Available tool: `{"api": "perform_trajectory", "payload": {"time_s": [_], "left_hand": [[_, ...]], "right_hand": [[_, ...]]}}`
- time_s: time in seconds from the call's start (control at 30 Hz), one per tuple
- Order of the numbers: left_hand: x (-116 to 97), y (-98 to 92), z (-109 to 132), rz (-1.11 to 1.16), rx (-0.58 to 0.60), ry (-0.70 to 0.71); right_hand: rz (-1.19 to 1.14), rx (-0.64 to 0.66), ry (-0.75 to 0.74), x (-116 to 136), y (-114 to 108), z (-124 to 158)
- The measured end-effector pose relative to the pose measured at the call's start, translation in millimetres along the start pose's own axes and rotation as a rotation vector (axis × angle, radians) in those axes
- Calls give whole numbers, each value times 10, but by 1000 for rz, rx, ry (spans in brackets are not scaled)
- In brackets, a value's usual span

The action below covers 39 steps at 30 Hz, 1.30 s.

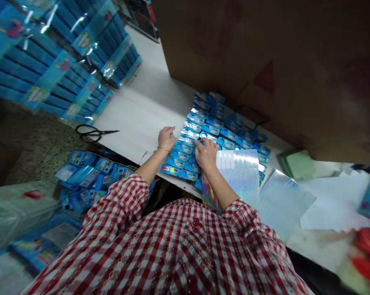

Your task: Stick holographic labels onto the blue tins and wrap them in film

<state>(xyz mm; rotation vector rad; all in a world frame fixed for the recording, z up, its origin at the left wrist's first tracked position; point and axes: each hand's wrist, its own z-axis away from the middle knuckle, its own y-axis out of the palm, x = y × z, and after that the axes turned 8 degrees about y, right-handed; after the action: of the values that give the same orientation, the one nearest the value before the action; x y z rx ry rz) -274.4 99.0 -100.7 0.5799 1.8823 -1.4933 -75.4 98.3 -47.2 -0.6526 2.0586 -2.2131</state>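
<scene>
Rows of small blue packets (211, 129) lie closely laid out on the white table. At the left edge of these rows is my left hand (166, 138), its index finger stretched toward the packets and the other fingers partly curled; nothing shows in it. My right hand (206, 155) rests on top of the packets, fingers apart and fingertips touching them. Beneath my right forearm lies a shiny holographic sticker sheet (238, 168), covering part of the rows. What is under my right palm is hidden.
A large cardboard box (265, 73) stands behind the packets. Black scissors (94, 133) lie at the table's left edge. Stacked blue packs (55, 61) fill the upper left. More blue packets (89, 174) sit below the table edge. A green block (298, 164) and sheets (286, 200) lie right.
</scene>
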Motion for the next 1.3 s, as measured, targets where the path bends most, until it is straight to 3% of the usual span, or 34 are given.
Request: {"api": "perform_trajectory", "payload": {"time_s": [0.07,0.13,0.2,0.27,0.4,0.57,0.7,0.8,0.93,1.0,1.17,1.3], "left_hand": [[-353,110,38,-12,36,100],[-797,302,123,-37,229,237],[-1211,540,214,-118,370,276],[-1492,770,275,-198,446,258],[-1632,1060,317,-259,448,202],[-1598,1174,377,-239,355,161],[-1623,1226,418,-219,305,148],[-1629,1250,411,-200,292,131],[-1658,1223,383,-117,249,99],[-1700,1157,395,40,184,49],[-1751,809,603,792,140,-293],[-1561,490,788,978,121,-428]], "right_hand": [[-51,-123,89,-373,-128,71],[-75,-222,155,-808,-241,152],[-56,-228,147,-1206,-312,212],[11,-158,88,-1493,-330,240],[144,18,-106,-1747,-269,268],[113,98,-240,-1888,-206,335],[28,115,-261,-1899,-338,395],[-103,58,-187,-1799,-639,474],[-432,19,67,-1618,-1100,568],[-622,42,237,-1524,-1213,570],[-1124,98,565,-1218,-1073,509],[-1299,122,730,-857,-782,516]]}}
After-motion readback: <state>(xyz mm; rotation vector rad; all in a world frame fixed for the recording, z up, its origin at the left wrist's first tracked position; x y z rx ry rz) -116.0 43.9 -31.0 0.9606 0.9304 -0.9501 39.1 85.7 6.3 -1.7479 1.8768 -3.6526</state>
